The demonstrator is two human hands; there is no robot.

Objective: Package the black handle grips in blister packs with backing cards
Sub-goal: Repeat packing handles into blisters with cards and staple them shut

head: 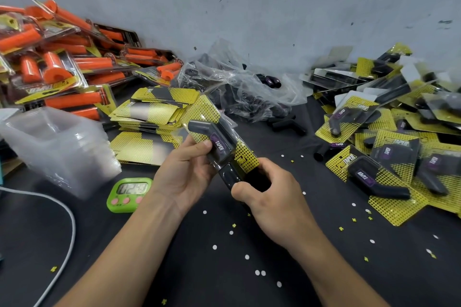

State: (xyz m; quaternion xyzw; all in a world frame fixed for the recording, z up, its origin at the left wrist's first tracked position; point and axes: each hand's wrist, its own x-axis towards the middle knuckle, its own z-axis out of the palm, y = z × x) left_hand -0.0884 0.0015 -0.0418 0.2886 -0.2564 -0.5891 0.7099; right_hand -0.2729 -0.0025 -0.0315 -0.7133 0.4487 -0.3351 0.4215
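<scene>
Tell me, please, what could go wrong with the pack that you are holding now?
1. The blister pack is tilted in mid-air between the left hand and right hand; if not fully closed, the black handle grip might slip out.
2. The punched paper scraps scattered on the black table could get trapped inside a pack.
3. The stack of backing cards looks uneven and may slide.

The handle [217, 139] in the pack [247, 159] is black with a purple label. The pack's card is yellow with black dots. The backing cards [154, 107] are yellow, dotted, with black zigzags. The far handles [62, 57] are orange. The timer [128, 194] is green with pink buttons. The desk [199, 269] is black with white and yellow specks.
</scene>
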